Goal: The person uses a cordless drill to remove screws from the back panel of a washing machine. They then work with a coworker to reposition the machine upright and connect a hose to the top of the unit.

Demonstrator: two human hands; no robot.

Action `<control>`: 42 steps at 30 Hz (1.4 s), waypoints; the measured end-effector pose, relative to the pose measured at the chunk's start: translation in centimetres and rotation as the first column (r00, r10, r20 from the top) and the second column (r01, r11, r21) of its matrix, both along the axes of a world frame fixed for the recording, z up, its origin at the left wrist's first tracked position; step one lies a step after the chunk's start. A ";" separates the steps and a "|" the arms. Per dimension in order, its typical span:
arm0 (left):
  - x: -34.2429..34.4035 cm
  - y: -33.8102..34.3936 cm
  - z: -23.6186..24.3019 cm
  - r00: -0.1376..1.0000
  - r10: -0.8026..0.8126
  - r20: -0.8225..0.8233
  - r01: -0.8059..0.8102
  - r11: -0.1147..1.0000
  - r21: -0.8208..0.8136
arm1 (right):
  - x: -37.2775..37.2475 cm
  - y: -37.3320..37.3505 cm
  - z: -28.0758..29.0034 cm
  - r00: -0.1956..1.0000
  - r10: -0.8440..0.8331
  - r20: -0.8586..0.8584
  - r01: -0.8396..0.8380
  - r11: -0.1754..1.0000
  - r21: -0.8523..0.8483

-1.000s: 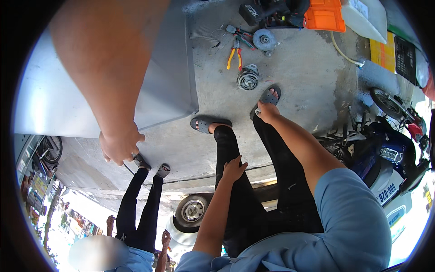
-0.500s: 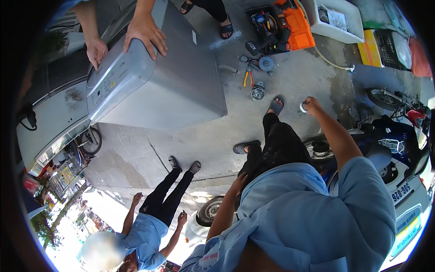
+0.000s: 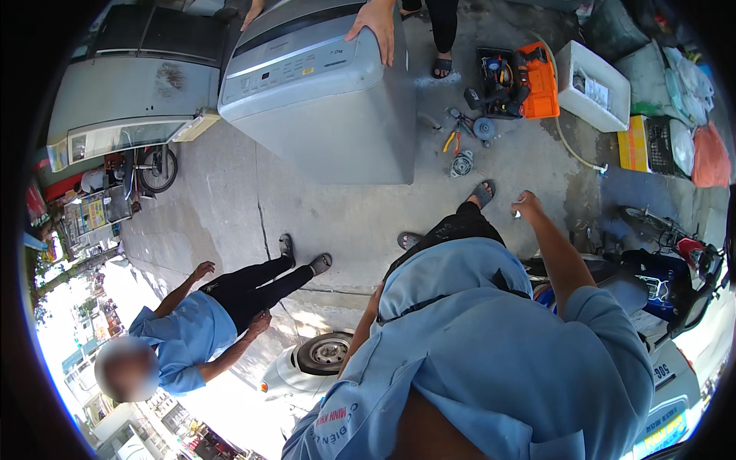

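My right hand (image 3: 527, 205) is held out to the right, fingers closed round a small white ring-shaped thing (image 3: 517, 215), mostly hidden now. My left forearm (image 3: 366, 316) hangs by my side, its hand mostly hidden by my blue shirt, so the fingers cannot be made out. Ahead stands a grey top-loading washing machine (image 3: 330, 130), apart from both my hands. Another person's hand (image 3: 376, 31) rests on its lid corner, and that person's other hand (image 3: 253, 11) is at its far left side.
On the concrete lie pliers (image 3: 451, 140), an angle grinder (image 3: 481, 129) and a round metal part (image 3: 461, 164). Behind them are an orange toolbox (image 3: 542, 84), a white foam box (image 3: 590, 88) and a hose (image 3: 567, 142). A co-worker (image 3: 192, 318) stands left; motorbikes (image 3: 667, 276) stand right.
The view has shifted, so the washing machine and tools sit higher and farther right. My left hand has gone from my thigh to behind my shirt. The co-worker's lower arm has drawn in toward the body.
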State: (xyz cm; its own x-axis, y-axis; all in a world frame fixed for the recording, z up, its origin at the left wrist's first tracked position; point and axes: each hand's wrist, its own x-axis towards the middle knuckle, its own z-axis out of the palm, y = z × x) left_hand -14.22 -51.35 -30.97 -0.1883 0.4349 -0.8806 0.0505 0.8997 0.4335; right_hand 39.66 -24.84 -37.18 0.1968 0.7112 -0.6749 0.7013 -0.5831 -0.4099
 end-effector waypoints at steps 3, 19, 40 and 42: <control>-4.1 1.6 0.5 0.984 -0.177 -0.028 0.179 0.983 0.046 | -2.4 -2.7 0.4 0.999 0.032 0.023 -0.036 0.976 0.213; -20.7 -0.2 -4.1 0.953 -0.227 -0.200 0.207 0.971 -0.115 | -2.6 -19.7 6.8 0.549 -0.730 -0.407 0.508 0.678 -0.531; 7.8 5.9 -2.2 0.899 -0.353 -0.258 0.363 0.932 -0.010 | 20.3 -9.4 0.8 0.887 -0.453 -0.085 0.430 0.880 -0.200; 9.7 6.4 -1.3 0.909 -0.303 -0.287 0.324 0.946 0.027 | 24.4 -10.1 -1.9 0.930 -0.362 0.069 0.368 0.917 -0.154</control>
